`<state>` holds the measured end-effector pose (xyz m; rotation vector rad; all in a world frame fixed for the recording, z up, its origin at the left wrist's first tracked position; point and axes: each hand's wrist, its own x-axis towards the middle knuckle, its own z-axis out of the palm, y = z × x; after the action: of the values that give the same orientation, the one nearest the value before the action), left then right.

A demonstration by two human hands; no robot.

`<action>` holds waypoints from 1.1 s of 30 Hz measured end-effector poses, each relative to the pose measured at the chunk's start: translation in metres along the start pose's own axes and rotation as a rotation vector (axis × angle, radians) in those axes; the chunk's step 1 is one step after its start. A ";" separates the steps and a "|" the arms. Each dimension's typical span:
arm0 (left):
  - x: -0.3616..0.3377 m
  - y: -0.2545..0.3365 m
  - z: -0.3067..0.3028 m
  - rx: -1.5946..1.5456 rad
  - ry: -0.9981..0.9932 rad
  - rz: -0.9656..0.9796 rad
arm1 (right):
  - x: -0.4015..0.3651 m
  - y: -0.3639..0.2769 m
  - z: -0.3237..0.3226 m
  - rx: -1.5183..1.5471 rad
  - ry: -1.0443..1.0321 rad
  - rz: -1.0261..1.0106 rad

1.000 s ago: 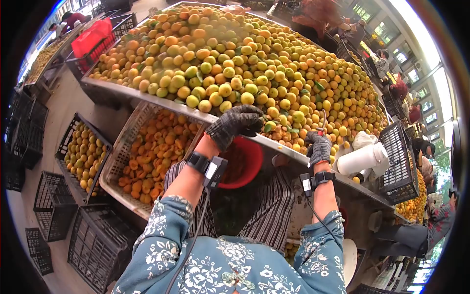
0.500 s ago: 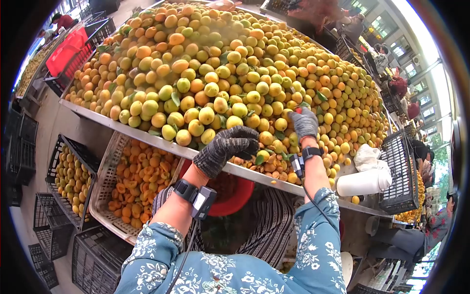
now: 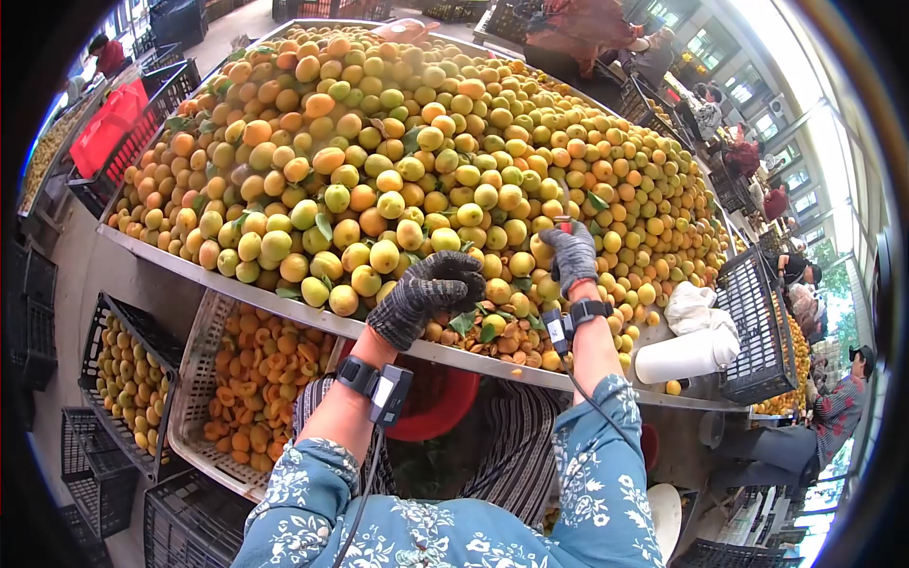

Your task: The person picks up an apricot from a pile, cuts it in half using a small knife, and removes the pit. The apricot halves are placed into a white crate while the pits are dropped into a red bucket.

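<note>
My left hand (image 3: pixel 428 295), in a dark grey knit glove, is closed at the front edge of the apricot heap (image 3: pixel 417 189). Its curled fingers hide whatever they may hold. To its right, my gloved right hand (image 3: pixel 572 256) is closed on a small red-handled knife (image 3: pixel 565 225), low over the fruit; its blade is hard to make out. Between and below the hands, split apricot pieces and pits (image 3: pixel 511 339) lie with green leaves on the metal table (image 3: pixel 445 356).
Below left, a white basket (image 3: pixel 196 407) holds halved apricots, beside a black crate (image 3: pixel 170 417) of whole ones. A red basin (image 3: pixel 440 407) sits under the table edge. At right are a white container (image 3: pixel 686 357) and a black crate (image 3: pixel 757 322). Other people work farther back.
The view has shifted slightly. My left hand has turned a little, its fingers still curled. My right hand is still closed on the knife, its red handle now showing above the fingers.
</note>
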<state>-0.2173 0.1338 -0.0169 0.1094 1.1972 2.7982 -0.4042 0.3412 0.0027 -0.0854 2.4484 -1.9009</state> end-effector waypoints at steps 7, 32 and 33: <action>0.005 -0.016 0.011 0.092 -0.037 0.091 | -0.100 -0.047 0.028 0.429 -0.274 0.235; -0.007 0.004 0.007 0.152 0.089 0.185 | -0.169 -0.031 0.007 0.217 -0.301 0.240; -0.007 0.006 0.009 0.292 0.108 0.184 | -0.172 -0.029 0.007 0.311 -0.326 0.246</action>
<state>-0.2097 0.1350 -0.0069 0.0946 1.6985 2.7901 -0.2315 0.3387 0.0285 -0.0730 1.8457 -1.9504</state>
